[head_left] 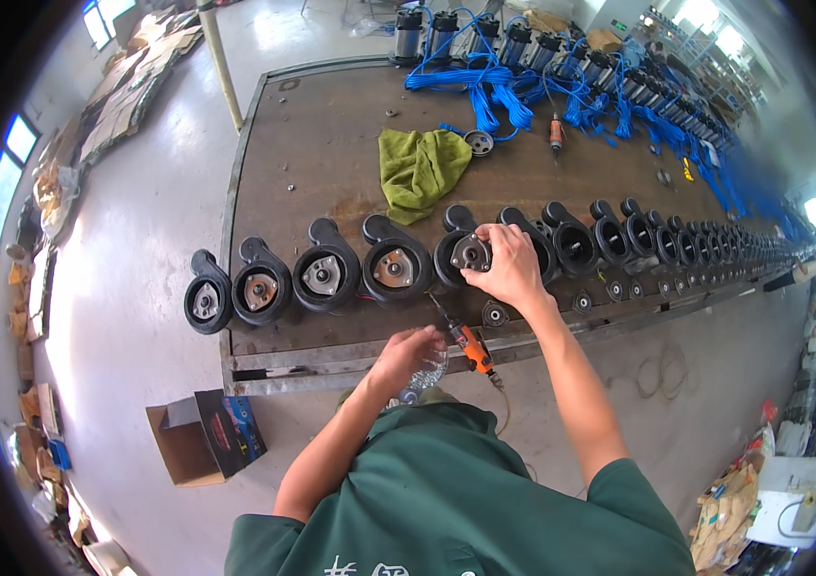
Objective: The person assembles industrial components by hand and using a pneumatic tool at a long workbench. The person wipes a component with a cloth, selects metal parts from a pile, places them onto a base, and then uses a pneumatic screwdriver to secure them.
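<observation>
My right hand [511, 264] grips a round metal cover plate [470, 253] between thumb and fingers, at the mouth of a black pump housing [446, 274]. My left hand [406, 359] is in front of the table edge, its fingers drawn together at a clear plastic container [430, 371] of small shiny pieces; whatever is in the fingers is hidden. Between the hands, an orange power screwdriver [473, 349] points toward the row of housings. Left of the held plate, a housing [396, 259] and several others have metal plates seated inside.
More black housings [576, 245] run far right, with small round parts [583, 302] before them. Behind lie a green cloth [419, 171], another orange screwdriver [556, 134] and motors with blue cables [485, 82]. An open cardboard box [187, 442] stands on the floor at left.
</observation>
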A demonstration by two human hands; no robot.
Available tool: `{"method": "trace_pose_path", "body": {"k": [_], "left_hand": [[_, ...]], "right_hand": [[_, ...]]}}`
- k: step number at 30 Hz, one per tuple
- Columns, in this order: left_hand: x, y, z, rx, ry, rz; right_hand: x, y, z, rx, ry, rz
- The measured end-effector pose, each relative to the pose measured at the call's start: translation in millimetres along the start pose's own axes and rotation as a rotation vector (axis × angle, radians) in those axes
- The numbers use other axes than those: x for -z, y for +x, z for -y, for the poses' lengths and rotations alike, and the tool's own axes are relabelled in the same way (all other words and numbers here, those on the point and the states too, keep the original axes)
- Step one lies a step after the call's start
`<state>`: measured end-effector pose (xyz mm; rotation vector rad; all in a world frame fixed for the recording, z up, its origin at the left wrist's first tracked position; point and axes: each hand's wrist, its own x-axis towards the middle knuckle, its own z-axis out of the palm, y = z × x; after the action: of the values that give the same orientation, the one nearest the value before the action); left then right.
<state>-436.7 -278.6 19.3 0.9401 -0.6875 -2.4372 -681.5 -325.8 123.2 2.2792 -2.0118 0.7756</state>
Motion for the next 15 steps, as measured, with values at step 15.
{"method": "trace_pose_path", "body": {"k": [15], "left_hand": [[57.4,-7.3,-18.7,0.093,0.285,-0.104]], "right_hand": [[-25.3,7.9,-6.5,-0.008,-0.176,0.248]]}}
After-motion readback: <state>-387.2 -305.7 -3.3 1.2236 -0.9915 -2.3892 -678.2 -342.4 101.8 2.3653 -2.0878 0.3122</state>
